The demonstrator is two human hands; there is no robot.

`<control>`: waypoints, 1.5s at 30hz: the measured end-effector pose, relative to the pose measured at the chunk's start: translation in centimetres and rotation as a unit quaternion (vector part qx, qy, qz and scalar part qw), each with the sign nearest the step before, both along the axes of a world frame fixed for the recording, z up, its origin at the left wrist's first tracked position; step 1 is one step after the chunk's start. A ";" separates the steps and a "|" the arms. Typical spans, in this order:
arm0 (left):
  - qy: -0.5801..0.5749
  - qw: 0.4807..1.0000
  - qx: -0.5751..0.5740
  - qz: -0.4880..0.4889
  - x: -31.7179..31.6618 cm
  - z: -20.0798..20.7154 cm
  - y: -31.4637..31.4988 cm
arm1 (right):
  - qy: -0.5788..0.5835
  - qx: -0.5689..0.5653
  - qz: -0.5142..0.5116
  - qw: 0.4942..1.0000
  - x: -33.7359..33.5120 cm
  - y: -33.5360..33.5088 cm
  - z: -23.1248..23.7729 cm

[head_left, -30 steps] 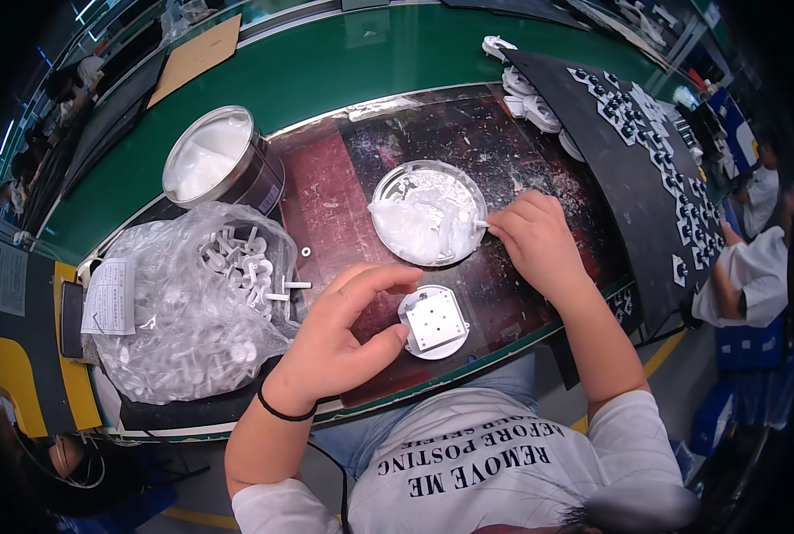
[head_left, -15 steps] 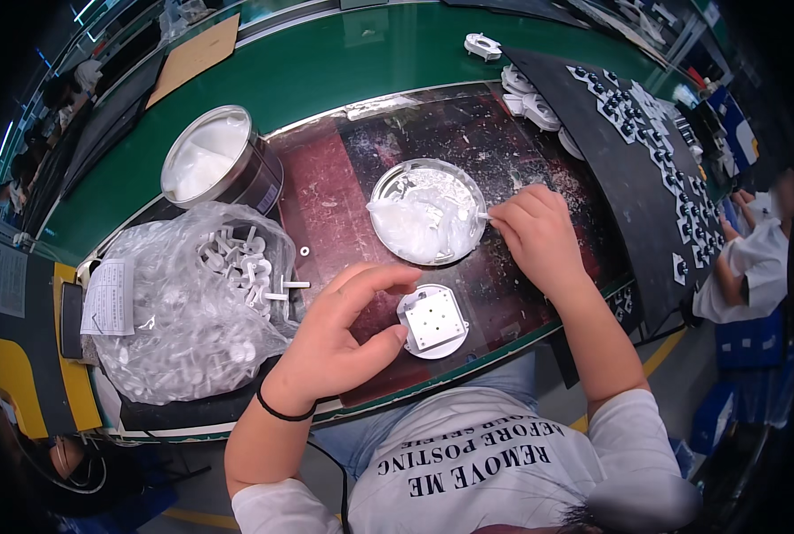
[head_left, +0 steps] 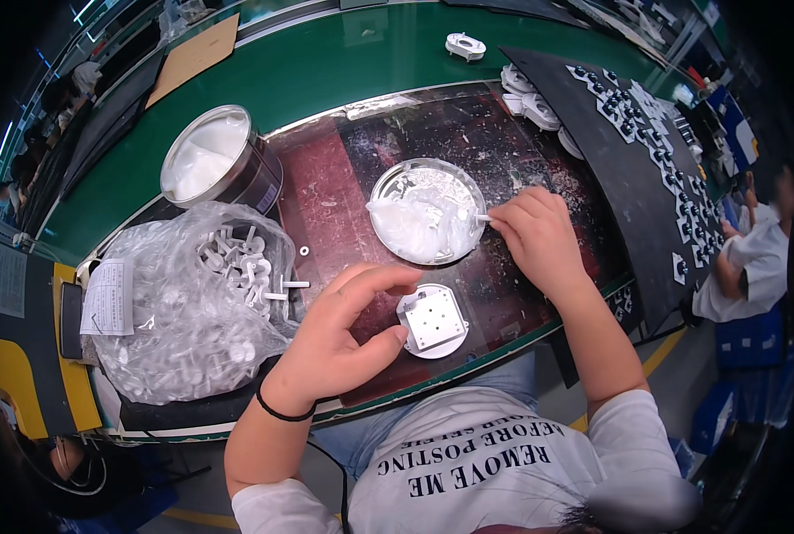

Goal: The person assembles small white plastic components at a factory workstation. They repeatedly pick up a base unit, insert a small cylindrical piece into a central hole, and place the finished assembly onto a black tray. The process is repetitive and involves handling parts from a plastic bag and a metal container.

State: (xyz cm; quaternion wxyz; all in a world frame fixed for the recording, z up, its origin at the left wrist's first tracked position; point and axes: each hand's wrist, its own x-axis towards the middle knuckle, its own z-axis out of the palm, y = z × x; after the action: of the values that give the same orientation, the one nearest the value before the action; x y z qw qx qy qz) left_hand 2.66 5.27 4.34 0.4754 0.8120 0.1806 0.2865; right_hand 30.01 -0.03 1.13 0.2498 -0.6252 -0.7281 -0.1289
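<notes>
My right hand (head_left: 533,233) pinches a thin white stick (head_left: 483,217) between thumb and fingers. The stick's tip reaches the right rim of a shallow round metal dish (head_left: 384,182). Inside the dish lies a mound of glossy, whitish translucent paste (head_left: 419,227). Nearer to me, my left hand (head_left: 352,325) is open, thumb and fingers curved apart with nothing between them. Its fingertips are beside a round white part (head_left: 433,322) with a square plate and small dark holes, lying on the worn dark red and black mat.
At left, a clear plastic bag (head_left: 179,329) holds many white stemmed pieces; a tin (head_left: 255,173) of white paste stands behind it. A small white ring (head_left: 304,251) lies nearby. A white oval part (head_left: 465,46) sits on the green belt (head_left: 326,67). At right, a black board (head_left: 633,169) bears several small parts.
The white oval part on the green belt has shifted left. My two hands, the stick and the dish look nearly unchanged. A co-worker at the far right has moved an arm slightly.
</notes>
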 end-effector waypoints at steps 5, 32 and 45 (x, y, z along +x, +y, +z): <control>0.003 1.000 -0.007 0.004 0.0 0.1 -0.1 | 0.062 -0.029 -0.022 0.997 0.1 -0.5 0.2; 0.095 0.986 0.131 0.024 1.1 -3.4 -1.1 | 0.409 -0.128 0.138 0.893 -7.6 -2.5 -0.6; 0.079 0.989 0.122 0.020 1.2 -3.8 -1.1 | 0.418 -0.129 0.109 0.893 -7.8 -3.4 -0.2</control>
State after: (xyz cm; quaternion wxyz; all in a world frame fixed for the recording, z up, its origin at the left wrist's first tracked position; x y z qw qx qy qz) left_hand 3.84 4.19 0.51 0.3513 0.8801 0.1972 0.2511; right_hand 22.25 -3.42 0.94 0.4604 -0.5652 -0.6301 0.2675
